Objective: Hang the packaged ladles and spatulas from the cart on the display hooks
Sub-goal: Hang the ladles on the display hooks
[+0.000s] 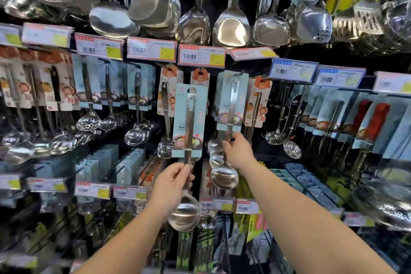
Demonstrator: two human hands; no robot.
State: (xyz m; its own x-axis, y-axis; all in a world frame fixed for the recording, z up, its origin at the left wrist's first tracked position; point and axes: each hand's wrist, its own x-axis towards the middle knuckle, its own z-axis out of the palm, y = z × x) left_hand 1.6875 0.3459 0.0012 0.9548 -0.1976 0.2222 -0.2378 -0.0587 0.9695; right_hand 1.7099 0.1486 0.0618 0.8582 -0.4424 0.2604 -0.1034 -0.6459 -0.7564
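Note:
My left hand (172,181) grips the steel handle of a packaged ladle (189,122) with a pale blue card, held upright in front of the display; its bowl (184,216) hangs below my wrist. My right hand (236,151) grips the handle of a second blue-carded ladle (232,102), whose card top sits at a display hook (241,72). That ladle's bowl (224,177) hangs beside my right wrist. The cart is out of view.
Hooks on the black display wall carry rows of packaged ladles, skimmers (87,121) and spatulas (231,26), with price tags (201,54) along the rails. Orange-carded utensils (168,93) hang just behind the two held ladles. Boxed goods (129,162) fill lower shelves.

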